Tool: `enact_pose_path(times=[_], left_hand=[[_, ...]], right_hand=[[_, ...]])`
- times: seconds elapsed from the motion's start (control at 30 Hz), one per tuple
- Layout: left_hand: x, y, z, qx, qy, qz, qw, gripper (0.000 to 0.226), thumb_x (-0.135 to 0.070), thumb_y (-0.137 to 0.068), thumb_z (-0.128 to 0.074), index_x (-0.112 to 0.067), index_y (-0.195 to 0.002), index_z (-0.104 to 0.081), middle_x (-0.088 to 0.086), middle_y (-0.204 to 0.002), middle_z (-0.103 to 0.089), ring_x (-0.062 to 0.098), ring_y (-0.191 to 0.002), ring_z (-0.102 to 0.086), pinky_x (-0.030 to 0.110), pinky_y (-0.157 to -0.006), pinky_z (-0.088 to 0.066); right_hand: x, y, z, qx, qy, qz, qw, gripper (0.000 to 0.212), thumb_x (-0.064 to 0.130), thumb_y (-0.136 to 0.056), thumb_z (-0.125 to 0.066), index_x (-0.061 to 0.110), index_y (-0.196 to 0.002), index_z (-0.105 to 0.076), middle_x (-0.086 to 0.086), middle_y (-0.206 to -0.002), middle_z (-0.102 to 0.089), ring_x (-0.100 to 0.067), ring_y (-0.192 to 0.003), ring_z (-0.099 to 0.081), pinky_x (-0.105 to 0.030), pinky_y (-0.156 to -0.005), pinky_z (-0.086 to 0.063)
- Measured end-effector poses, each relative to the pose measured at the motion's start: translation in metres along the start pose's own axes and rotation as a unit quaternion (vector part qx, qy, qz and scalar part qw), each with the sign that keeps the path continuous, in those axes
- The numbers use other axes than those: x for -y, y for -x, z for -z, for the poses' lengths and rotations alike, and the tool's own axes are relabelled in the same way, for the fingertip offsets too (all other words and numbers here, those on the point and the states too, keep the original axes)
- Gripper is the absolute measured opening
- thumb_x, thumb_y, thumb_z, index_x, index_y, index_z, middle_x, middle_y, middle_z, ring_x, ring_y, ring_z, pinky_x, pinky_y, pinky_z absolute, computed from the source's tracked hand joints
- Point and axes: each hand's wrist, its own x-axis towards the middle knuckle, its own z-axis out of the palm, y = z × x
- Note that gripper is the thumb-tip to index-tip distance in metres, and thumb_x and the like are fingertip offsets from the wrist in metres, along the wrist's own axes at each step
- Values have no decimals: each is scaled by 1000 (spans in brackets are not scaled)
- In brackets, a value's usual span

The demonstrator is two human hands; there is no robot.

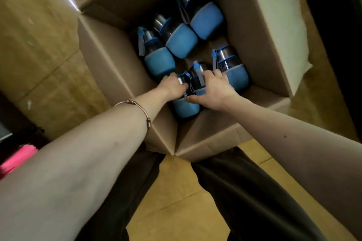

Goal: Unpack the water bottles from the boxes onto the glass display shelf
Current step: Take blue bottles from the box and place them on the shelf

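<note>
Dark trousers (235,201) and yellowish floor tiles (176,191) fill the nearest part of the view, below both bare forearms. A coiled copper-coloured wire bangle (137,107) circles the left forearm, behind the left hand (172,86). Both hands reach down into an open brown cardboard box (109,60) with its flaps folded outward.

The left hand curls its fingers round the metal neck of a blue water bottle with a silicone sleeve and clear middle (186,106), which lies on its side in the box with its blue base just under the wrist. The right hand (213,88) grips a second blue bottle with a grey carry strap (197,76) that lies touching the first; its thumb rests across the blue sleeve while the fingers wrap over the far side (most of this bottle is hidden beneath the hand).

Just right of the right hand lies another blue bottle (235,76), touching its knuckles. Beyond the left hand lies a fourth (158,60), and farther still a fifth (180,43) and a sixth (207,19), all on the box floor.

Far left of the left arm, something pink (17,158) shows, blurred.
</note>
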Motion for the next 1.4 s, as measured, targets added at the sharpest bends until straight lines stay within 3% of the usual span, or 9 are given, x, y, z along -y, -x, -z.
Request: enact_pose_path(times=[0.2,0.33,0.47,0.67,0.77,0.87,1.07,1.27,1.4], left_hand=[[12,-39,-27,-9,74,62,995,60,-31,-96,-51,1,-142,-27,20,-144,-37,33,-131,-40,36,-107,-34],[21,-59,-38,-27,178,105,978,76,-33,-86,-65,2,-141,-24,17,-139,-47,29,-126,-48,38,-103,-42],[21,-71,-47,-29,167,101,980,89,-39,-83,-68,1,-144,-18,16,-144,-40,28,-132,-41,33,-104,-37],[23,-67,-37,-30,157,48,986,68,-33,-79,-73,-1,-132,-45,15,-131,-54,27,-121,-52,35,-100,-44],[23,-47,-23,-28,174,34,984,75,-33,-77,-76,1,-131,-38,12,-125,-56,25,-117,-53,32,-96,-46],[18,-16,-1,-32,214,10,976,67,-40,-73,-77,-3,-122,-49,4,-111,-62,19,-104,-60,28,-83,-50],[-14,75,56,-39,291,-51,955,49,-35,-77,-76,-16,-109,-44,-4,-95,-57,7,-84,-59,21,-72,-51],[-55,178,106,-37,364,-113,924,73,-66,-46,-80,-24,-99,-53,2,-105,-65,17,-99,-66,43,-89,-54],[-76,246,124,-44,407,-158,899,56,-49,-67,-78,-21,-106,-50,-5,-100,-61,16,-100,-64,36,-88,-54]], right_hand=[[-14,-15,-29,29,-67,-20,997,90,47,-75,-74,15,-145,-29,-9,-144,-32,-27,-133,-36,-41,-110,-35],[-13,-31,-33,37,-64,-12,997,90,45,-73,-77,14,-144,-32,-10,-146,-35,-26,-133,-39,-40,-109,-36],[-11,-46,-34,19,-91,-26,995,89,40,-70,-81,10,-141,-35,-10,-139,-43,-24,-128,-44,-36,-107,-38],[-17,-40,-36,12,-104,-50,993,91,28,-70,-83,7,-140,-29,-12,-140,-36,-25,-129,-42,-31,-108,-33],[-13,-26,-33,14,-100,-56,993,93,27,-69,-84,7,-141,-28,-14,-142,-30,-28,-130,-39,-33,-111,-31],[-5,-4,-23,12,-102,-60,993,101,30,-68,-84,8,-145,-23,-14,-144,-27,-30,-134,-33,-37,-114,-28],[18,62,23,2,-118,-37,992,106,35,-66,-84,12,-147,-19,-13,-141,-30,-32,-133,-30,-40,-110,-30],[43,150,90,-67,-178,2,982,111,42,-59,-87,14,-145,-22,-5,-137,-36,-21,-127,-38,-33,-106,-36],[56,212,123,-133,-177,26,975,104,43,-58,-86,15,-140,-29,-1,-130,-41,-17,-119,-43,-30,-99,-41]])
